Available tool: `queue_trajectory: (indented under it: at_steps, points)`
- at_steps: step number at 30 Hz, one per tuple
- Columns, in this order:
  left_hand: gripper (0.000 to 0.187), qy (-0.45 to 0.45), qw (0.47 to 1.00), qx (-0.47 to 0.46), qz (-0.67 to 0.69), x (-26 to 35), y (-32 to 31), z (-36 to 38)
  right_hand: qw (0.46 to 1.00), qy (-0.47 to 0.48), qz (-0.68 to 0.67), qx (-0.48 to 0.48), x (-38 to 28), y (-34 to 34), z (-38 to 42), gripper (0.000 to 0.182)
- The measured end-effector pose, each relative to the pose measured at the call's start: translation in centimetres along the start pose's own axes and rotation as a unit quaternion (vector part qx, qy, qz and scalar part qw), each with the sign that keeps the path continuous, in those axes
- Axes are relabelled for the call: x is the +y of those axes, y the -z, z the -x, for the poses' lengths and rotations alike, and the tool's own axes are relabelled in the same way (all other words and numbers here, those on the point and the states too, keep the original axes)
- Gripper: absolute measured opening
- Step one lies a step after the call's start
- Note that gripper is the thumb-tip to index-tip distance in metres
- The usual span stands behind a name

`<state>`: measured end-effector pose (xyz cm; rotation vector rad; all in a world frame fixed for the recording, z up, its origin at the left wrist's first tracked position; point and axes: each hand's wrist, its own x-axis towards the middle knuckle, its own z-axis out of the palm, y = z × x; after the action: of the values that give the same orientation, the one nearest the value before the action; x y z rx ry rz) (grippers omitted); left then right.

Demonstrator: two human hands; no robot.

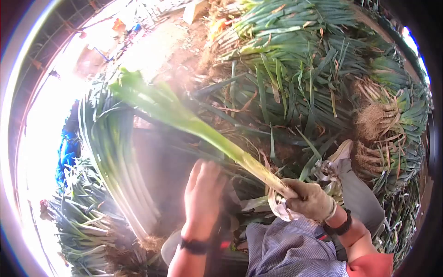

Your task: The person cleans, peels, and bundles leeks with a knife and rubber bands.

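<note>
In the head view my right hand (310, 199), in a pale work glove, is wrapped round the root end of a long green onion stalk (221, 142). The stalk slants up to the left, its wide leafy top blurred. My left hand (202, 191), bare with a dark band at the wrist, is below the stalk, apart from it, back of the hand up; its fingers are smeared by motion. Left of that hand lies a bundle of long onions (122, 171), white stems and roots (151, 242) toward me.
A large heap of green onions (295, 51) fills the top and right. Root clusters (376, 120) show at the right. More onions (85, 226) lie at the lower left, near a blue bundle (68, 147). My shoe (342, 151) and grey trouser leg (360, 198) are at the right.
</note>
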<state>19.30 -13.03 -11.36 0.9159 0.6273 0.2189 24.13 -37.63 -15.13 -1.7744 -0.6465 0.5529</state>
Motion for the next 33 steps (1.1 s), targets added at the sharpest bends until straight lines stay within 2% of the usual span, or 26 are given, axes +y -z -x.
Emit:
queue_trajectory:
  at_steps: [2, 3, 4, 6, 7, 10, 11, 12, 14, 15, 20, 22, 23, 24, 26, 27, 28, 29, 30, 31, 32, 33]
  points:
    - [0.043, -0.097, 0.989, -0.084, 0.071, 0.0, -0.7, -0.2, 0.998, 0.018, 0.051, 0.027, -2.2, -0.4, 1.7, 0.047]
    - [0.041, -0.154, 0.982, -0.088, 0.071, 0.2, -1.4, 0.2, 0.993, 0.022, 0.096, 0.057, -3.0, -0.7, 2.5, 0.049]
    - [0.041, -0.163, 0.980, -0.091, 0.073, 0.7, -1.6, 0.6, 0.993, 0.031, 0.099, 0.058, -3.2, -1.1, 3.2, 0.049]
    - [0.041, -0.226, 0.960, -0.120, 0.109, 1.2, -1.6, 1.1, 0.966, 0.108, 0.211, 0.105, -2.5, -2.2, 4.2, 0.050]
    - [0.041, -0.231, 0.959, -0.121, 0.112, 1.5, -1.5, 1.2, 0.977, 0.107, 0.140, 0.123, -2.0, -3.1, 4.5, 0.049]
    - [0.042, -0.234, 0.945, -0.181, 0.138, 2.3, -1.1, 0.9, 0.969, 0.093, 0.148, 0.173, -2.6, -4.6, 4.2, 0.048]
    - [0.036, -0.202, 0.928, -0.237, 0.204, 2.3, -0.8, 0.2, 0.962, 0.110, 0.172, 0.181, -2.3, -4.9, 4.1, 0.045]
    - [0.036, -0.203, 0.926, -0.241, 0.208, 2.6, -1.0, -0.1, 0.960, 0.112, 0.178, 0.183, -2.2, -5.3, 4.0, 0.045]
    - [0.031, -0.171, 0.965, -0.097, 0.171, 3.0, -1.3, -0.2, 0.948, 0.112, 0.236, 0.180, -2.5, -6.0, 3.9, 0.043]
    - [0.030, -0.188, 0.968, -0.077, 0.150, 2.8, -1.1, -0.6, 0.962, 0.089, 0.200, 0.161, -3.2, -6.2, 3.9, 0.042]
    - [0.026, -0.199, 0.962, -0.088, 0.163, 3.1, -1.1, -1.0, 0.936, 0.092, 0.230, 0.250, -2.5, -8.9, 2.5, 0.036]
    - [0.025, -0.221, 0.960, -0.103, 0.137, 3.6, -1.0, -0.9, 0.971, 0.062, 0.125, 0.194, -2.1, -9.6, 2.4, 0.036]
    - [0.020, -0.239, 0.958, -0.086, 0.132, 3.5, -0.8, -1.3, 0.975, 0.033, 0.122, 0.181, -2.4, -9.9, 2.4, 0.031]
    - [0.020, -0.241, 0.957, -0.086, 0.134, 3.6, -0.5, -1.5, 0.986, 0.041, 0.046, 0.153, -2.6, -10.2, 2.6, 0.029]
    - [0.016, -0.141, 0.980, -0.044, 0.136, 3.6, 0.0, -1.5, 0.991, 0.048, -0.081, 0.094, -3.4, -10.8, 2.6, 0.028]
    - [0.014, -0.109, 0.987, -0.005, 0.121, 3.6, -0.6, -1.3, 0.979, 0.043, -0.192, 0.059, -4.0, -10.7, 2.6, 0.028]
    - [0.015, -0.055, 0.995, -0.051, 0.065, 3.6, -0.5, -1.4, 0.953, 0.038, -0.300, 0.023, -4.8, -10.3, 2.6, 0.027]
    - [0.015, -0.016, 0.995, -0.086, 0.056, 3.2, -0.9, -1.1, 0.961, -0.043, -0.271, 0.037, -6.2, -9.3, 2.8, 0.025]
    - [0.016, 0.026, 0.991, -0.121, 0.047, 3.1, -1.9, -0.1, 0.968, -0.035, -0.245, 0.044, -6.1, -8.5, 2.5, 0.024]
    - [0.017, 0.033, 0.985, -0.123, -0.120, 3.4, -2.1, 0.3, 0.971, -0.012, -0.229, 0.060, -5.9, -7.9, 2.1, 0.025]
    - [0.015, 0.015, 0.979, -0.160, -0.127, 2.8, -2.9, 1.8, 0.974, 0.015, -0.211, 0.077, -5.9, -7.2, 1.5, 0.027]
    - [0.013, -0.004, 0.928, -0.186, -0.323, 1.4, -2.7, 1.4, 0.968, 0.021, -0.237, 0.085, -6.3, -6.5, 1.1, 0.029]
